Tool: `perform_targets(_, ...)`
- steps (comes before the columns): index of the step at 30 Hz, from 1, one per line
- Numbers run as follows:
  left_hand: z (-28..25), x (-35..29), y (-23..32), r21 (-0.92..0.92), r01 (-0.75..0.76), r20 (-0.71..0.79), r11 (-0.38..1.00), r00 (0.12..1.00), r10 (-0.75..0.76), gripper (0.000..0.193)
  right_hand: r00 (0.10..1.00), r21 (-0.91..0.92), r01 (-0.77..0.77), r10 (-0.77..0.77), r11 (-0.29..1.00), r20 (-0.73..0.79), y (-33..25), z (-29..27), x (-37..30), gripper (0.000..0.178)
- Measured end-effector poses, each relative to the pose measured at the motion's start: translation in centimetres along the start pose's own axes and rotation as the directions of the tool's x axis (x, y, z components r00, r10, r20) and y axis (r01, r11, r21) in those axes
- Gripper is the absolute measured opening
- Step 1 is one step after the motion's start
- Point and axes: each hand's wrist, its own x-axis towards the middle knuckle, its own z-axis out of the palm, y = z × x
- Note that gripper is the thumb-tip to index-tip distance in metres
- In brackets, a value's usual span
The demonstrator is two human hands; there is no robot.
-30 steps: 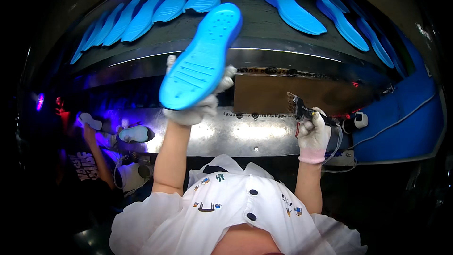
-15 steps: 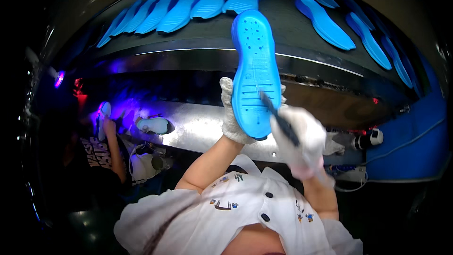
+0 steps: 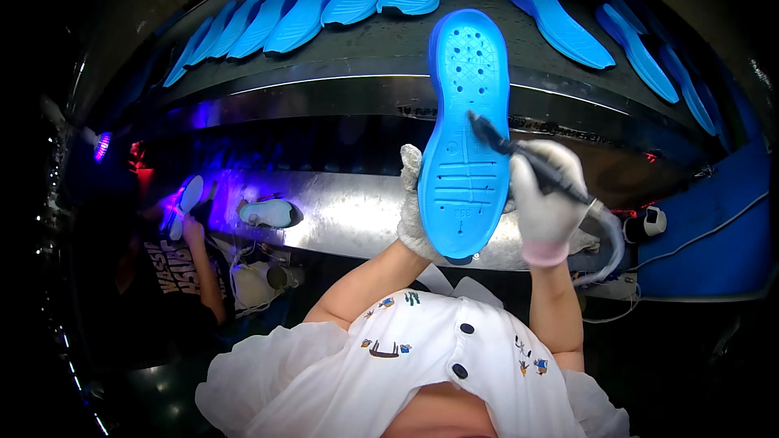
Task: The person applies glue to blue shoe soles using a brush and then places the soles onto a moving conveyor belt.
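Rows of bright blue moulded shoe soles [image 3: 308,12] lie on the dark conveyor [image 3: 389,45] above. Your gloved left hand [image 3: 415,211] grips one blue rubber sole [image 3: 466,138] upright, tread facing you, so your gloved right hand [image 3: 548,203], closed around a slim black corded tool [image 3: 527,161], reaches it.

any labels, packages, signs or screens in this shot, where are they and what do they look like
No packages, signs or screens show.
Raised marking: moulded into the heel end of the blue sole that the left hand holds upright; same blue, too small to make out.
Printed strip: along the dark conveyor edge behind the sole; pale marks, blurred.
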Motion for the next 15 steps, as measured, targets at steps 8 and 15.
perform_targets(8,1.0,0.5,0.8,0.159,-0.07,-0.251,0.985,0.962,0.109,0.113,0.977,0.204,-0.084,0.04,0.975,0.211,0.0,-0.3,-2.4,0.028)
perform_targets(15,0.1,1.8,3.3,0.03,0.091,-0.016,0.995,0.996,-0.09,0.109,0.888,0.035,0.198,-0.194,0.98,0.418,-1.6,-0.3,-5.4,0.021)
